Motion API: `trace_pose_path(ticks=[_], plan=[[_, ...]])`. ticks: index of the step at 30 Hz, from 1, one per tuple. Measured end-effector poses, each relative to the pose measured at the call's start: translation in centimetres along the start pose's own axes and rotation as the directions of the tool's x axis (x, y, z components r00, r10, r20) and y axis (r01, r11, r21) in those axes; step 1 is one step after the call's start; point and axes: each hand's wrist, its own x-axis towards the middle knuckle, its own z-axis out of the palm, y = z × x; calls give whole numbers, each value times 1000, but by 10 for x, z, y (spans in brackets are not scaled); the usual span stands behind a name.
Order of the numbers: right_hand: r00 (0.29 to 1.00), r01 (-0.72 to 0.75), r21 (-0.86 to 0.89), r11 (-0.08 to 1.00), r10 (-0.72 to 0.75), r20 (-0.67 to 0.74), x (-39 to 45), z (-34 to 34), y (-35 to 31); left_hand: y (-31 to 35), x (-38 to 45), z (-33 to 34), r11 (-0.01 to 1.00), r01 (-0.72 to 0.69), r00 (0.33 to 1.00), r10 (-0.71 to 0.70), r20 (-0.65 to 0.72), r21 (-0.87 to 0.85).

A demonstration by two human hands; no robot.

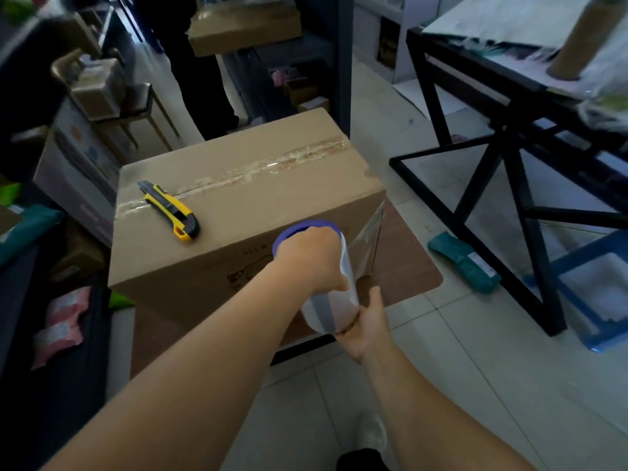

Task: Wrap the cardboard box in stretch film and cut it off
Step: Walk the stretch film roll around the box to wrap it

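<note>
**Film Roll Held at the Near Right Corner of the Box**

While both hands hold the stretch film roll (334, 300), the cardboard box (244, 212) sits on a low brown board (404, 270) over the tiled floor, and serves as the reference for all positions below.

**Hands.** The left hand (314, 260) is curled over the upper end of the roll, its fingers reaching into the purple core end (306, 227). The right hand (365, 324) cups the lower end of the roll, with the thumb raised beside it; how its fingers lie under the roll cannot be told. The roll is tilted and stands against the box's near face, close to the near right corner.

**Film.** A clear sheet of film (368, 243) runs from the roll to the box's right edge and lies against that corner.

**On the box.** A yellow and black utility knife (170, 209) lies on the top, toward the left, touching the clear tape seam (258, 168) that crosses the lid.

**Around the box.**
- Right: a black metal frame table (509, 185), with a bare cardboard tube (577, 42) on its top.
- Between box and table: a teal packet (464, 261) on the floor.
- Behind: a dark shelving unit (339, 62) holding another carton (244, 25), and a standing person's dark legs (200, 79).
- Left: stacked cartons (78, 158) and pink packets (61, 324), close to the box's left side.
</note>
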Motion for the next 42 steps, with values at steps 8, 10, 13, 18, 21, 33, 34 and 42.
trace_pose_path(ticks=[8, 10, 13, 18, 21, 33, 34, 42], plan=[[998, 55, 64, 996, -53, -30, 7, 9, 26, -29, -7, 1, 990, -138, 990, 139, -18, 37], [994, 105, 99, 990, -104, -21, 2, 17, 37, -40, -11, 2, 983, -181, 983, 182, -28, 36], [984, 178, 165, 970, -176, -27, -6, 31, 59, -56, -19, 1, 963, -256, 965, 260, -39, 78], [964, 263, 249, 932, -260, -47, -10, 52, 94, -81, -34, 3, 927, -343, 934, 354, -53, 155], [960, 280, 250, 927, -269, -77, -13, 59, 111, -94, -43, 5, 920, -360, 925, 374, -71, 152], [971, 241, 250, 938, -230, -71, -29, 74, 153, -127, -79, 10, 960, -265, 957, 273, -97, 88], [971, 240, 248, 939, -231, -62, -31, 76, 155, -129, -81, 10, 962, -258, 958, 266, -104, 87], [965, 262, 227, 938, -252, -71, -39, 85, 179, -148, -100, 16, 967, -242, 966, 247, -78, 76]])
